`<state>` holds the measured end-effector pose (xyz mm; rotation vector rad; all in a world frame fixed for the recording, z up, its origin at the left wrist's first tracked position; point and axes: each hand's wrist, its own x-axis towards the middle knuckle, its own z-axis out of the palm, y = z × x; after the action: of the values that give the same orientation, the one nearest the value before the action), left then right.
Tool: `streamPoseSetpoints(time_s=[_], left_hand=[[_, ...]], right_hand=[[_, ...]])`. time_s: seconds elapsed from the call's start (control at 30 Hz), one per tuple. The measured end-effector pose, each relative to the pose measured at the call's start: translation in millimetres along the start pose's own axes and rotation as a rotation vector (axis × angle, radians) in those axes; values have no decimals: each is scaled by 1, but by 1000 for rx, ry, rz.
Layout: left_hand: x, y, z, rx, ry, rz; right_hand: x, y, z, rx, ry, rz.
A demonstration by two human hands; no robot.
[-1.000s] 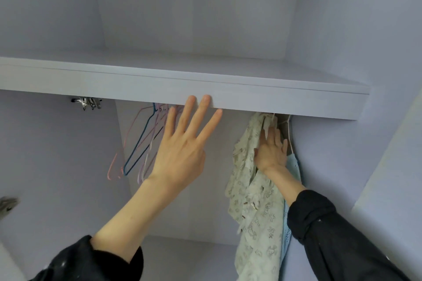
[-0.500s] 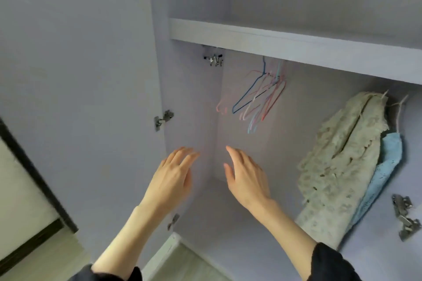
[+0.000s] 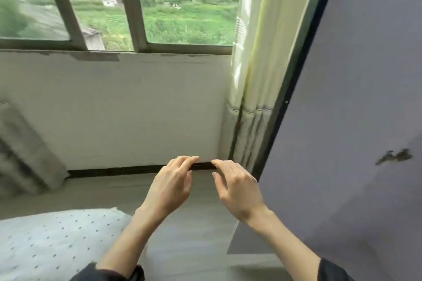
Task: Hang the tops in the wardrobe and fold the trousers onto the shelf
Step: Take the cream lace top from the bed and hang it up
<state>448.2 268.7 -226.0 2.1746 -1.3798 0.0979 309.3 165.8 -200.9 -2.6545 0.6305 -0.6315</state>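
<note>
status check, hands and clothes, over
Left hand and right hand open, holding nothing. No tops or trousers in view. Wardrobe door open at right, nothing in the way.

Wardrobe door (image 3: pixel 356 121): pale lilac-grey, dark edge. Curtain (image 3: pixel 255 52) beside door: cream, thin dark stripes low down. Wall (image 3: pixel 127 109) left of door: white, black skirting. Bedding (image 3: pixel 50 239): light grey, small dark dots. Floor (image 3: pixel 194 246): grey. Sleeves: black.

The view swung left from the wardrobe's inside to the window (image 3: pixel 118 4) and wall, leaving only the door (image 3: pixel 356 121) in sight, while both hands, left (image 3: pixel 170 186) and right (image 3: pixel 239 190), dropped empty from the shelf and drew together.
</note>
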Motion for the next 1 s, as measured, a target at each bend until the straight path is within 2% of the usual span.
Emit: streamPoseSetpoints(time_s=[0.2,0.47,0.63,0.73,1.0], left_hand=[[-41,-121,-56,87,144,-480],[-124,-228,-97,129,260,-938],[-147,-295,-108,94,323,-1129],[-148,-326,-108,62,364,-1214],[-104,-421,-115,51,475,-1398]], right_hand=[[99,-53,95,82,-256,-258],[170,-161,203,173,-516,-549],[229,-223,272,152,-607,-709],[260,-250,302,183,-655,-734],[370,-298,393,239,-758,-831]])
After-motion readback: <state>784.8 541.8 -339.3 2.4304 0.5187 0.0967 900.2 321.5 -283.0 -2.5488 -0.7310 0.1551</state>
